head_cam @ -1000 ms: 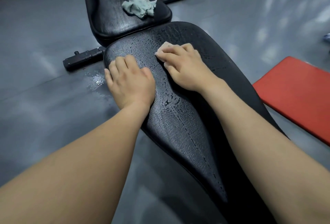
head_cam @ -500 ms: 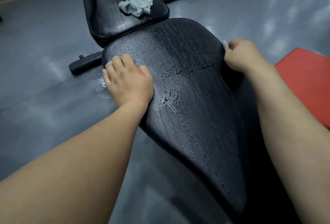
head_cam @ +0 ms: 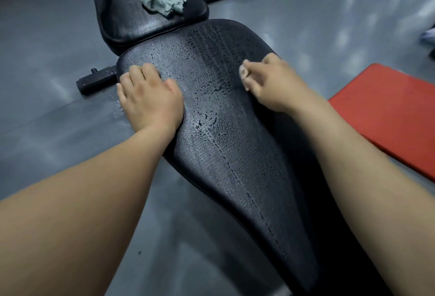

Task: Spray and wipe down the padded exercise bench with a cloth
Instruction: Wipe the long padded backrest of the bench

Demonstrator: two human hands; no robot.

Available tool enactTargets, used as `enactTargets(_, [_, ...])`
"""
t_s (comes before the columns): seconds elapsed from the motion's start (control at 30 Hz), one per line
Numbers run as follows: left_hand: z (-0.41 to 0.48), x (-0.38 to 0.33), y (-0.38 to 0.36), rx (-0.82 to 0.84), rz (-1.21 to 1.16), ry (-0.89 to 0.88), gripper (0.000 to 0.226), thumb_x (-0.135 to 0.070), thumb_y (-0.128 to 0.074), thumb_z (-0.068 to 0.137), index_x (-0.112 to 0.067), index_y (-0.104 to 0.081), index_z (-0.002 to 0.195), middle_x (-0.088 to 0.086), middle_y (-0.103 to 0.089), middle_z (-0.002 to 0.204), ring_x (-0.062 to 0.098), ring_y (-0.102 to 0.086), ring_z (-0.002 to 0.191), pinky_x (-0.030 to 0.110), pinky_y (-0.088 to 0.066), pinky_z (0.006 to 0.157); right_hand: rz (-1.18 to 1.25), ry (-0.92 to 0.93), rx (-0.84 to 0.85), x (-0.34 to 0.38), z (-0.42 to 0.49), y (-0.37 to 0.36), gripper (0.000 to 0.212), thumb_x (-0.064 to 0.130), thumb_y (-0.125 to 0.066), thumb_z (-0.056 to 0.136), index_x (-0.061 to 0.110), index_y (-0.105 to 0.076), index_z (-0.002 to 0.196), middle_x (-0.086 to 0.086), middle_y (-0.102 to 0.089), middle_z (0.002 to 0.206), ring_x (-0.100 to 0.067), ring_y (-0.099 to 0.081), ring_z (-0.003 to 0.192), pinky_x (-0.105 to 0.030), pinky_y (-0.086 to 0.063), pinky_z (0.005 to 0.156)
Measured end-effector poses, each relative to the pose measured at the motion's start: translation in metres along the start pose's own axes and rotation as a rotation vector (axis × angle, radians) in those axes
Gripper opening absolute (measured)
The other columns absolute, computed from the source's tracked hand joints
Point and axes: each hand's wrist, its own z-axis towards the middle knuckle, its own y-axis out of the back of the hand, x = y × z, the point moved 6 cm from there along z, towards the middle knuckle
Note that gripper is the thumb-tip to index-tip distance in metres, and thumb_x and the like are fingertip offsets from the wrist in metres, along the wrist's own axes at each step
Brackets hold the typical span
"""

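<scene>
Black crackled bench pad [head_cam: 211, 145], pale grey-green crumpled rag [head_cam: 164, 2], red mat [head_cam: 390, 112], grey floor [head_cam: 47, 64].

Dim; floor glare; perhaps motion-blurred.

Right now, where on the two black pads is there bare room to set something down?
Free: the narrow end of the near pad, between the forearms, and the far pad this side of the grey-green rag. The wet strip between the left hand and the right hand with its pale cloth is crowded.
</scene>
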Motion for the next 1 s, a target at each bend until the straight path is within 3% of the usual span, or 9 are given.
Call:
enactTargets(0.13, [0.001,0.000,0.000,-0.004,0.002,0.006,0.034,-0.031,-0.040,0.090,-0.011,-0.057,0.111,0.016,-0.054,0.123,0.037,-0.045,0.124,0.051,-0.031,0.114,-0.084,-0.340,-0.145,-0.071,-0.008,0.014,0.027,0.032,-0.040,0.099,0.026,-0.066,0.102,-0.020,-0.058,0.113,-0.045,-0.052,0.110,-0.044,-0.045,0.095])
enactTargets(0.23, [0.001,0.000,-0.001,-0.005,0.010,0.010,0.035,-0.031,-0.040,0.089,-0.011,-0.057,0.111,0.016,-0.054,0.123,0.038,-0.045,0.124,0.051,-0.031,0.114,-0.073,-0.409,-0.198,-0.074,-0.016,0.010,0.033,0.030,-0.040,0.101,0.018,-0.069,0.108,-0.025,-0.057,0.114,-0.047,-0.052,0.109,-0.043,-0.045,0.095])
enactTargets(0.43, [0.000,-0.002,0.000,0.001,0.013,-0.005,0.034,-0.030,-0.040,0.089,-0.010,-0.056,0.111,0.018,-0.054,0.123,0.038,-0.045,0.123,0.051,-0.030,0.115,-0.004,-0.071,-0.194,0.014,-0.013,-0.011,0.030,0.033,-0.042,0.100,0.020,-0.068,0.107,-0.009,-0.048,0.097,-0.032,-0.052,0.099,-0.035,-0.042,0.082])
enactTargets(0.53, [-0.001,-0.002,0.002,0.000,0.008,-0.011,0.035,-0.029,-0.040,0.089,-0.008,-0.056,0.112,0.020,-0.054,0.124,0.039,-0.045,0.123,0.052,-0.030,0.114,0.016,0.161,-0.130,0.053,-0.014,-0.017,0.028,0.038,-0.044,0.102,0.019,-0.065,0.105,-0.001,-0.043,0.098,-0.022,-0.044,0.094,-0.032,-0.039,0.081])
enactTargets(0.6, [-0.001,-0.003,0.002,0.002,0.013,-0.012,0.036,-0.029,-0.039,0.089,-0.008,-0.056,0.113,0.021,-0.054,0.125,0.039,-0.045,0.123,0.051,-0.030,0.114,-0.018,0.205,-0.152,0.048,-0.014,-0.012,0.029,0.043,-0.044,0.102,0.024,-0.065,0.104,0.000,-0.047,0.100,-0.023,-0.044,0.097,-0.036,-0.044,0.085])
enactTargets(0.7, [-0.001,-0.003,0.002,0.001,0.010,-0.009,0.036,-0.029,-0.040,0.089,-0.007,-0.056,0.112,0.021,-0.053,0.125,0.039,-0.045,0.123,0.052,-0.030,0.114,-0.052,0.000,-0.235,-0.004,-0.011,0.000,0.026,0.043,-0.045,0.100,0.033,-0.068,0.108,-0.005,-0.051,0.108,-0.031,-0.045,0.106,-0.042,-0.043,0.089])
enactTargets(0.87, [-0.001,-0.002,0.002,-0.006,0.021,-0.004,0.036,-0.029,-0.039,0.089,-0.006,-0.055,0.112,0.021,-0.053,0.124,0.040,-0.045,0.123,0.052,-0.031,0.113,-0.102,-0.399,-0.284,-0.065,-0.021,0.007,0.034,0.033,-0.039,0.102,0.025,-0.071,0.111,-0.021,-0.055,0.114,-0.042,-0.048,0.110,-0.041,-0.039,0.097])
enactTargets(1.0, [0.000,-0.002,0.001,0.000,0.030,-0.005,0.037,-0.031,-0.038,0.089,-0.007,-0.055,0.112,0.021,-0.053,0.124,0.040,-0.045,0.123,0.053,-0.031,0.114,-0.098,-0.332,-0.299,-0.018,-0.027,0.000,0.036,0.029,-0.041,0.100,0.014,-0.072,0.111,-0.022,-0.055,0.112,-0.041,-0.050,0.110,-0.042,-0.044,0.091])
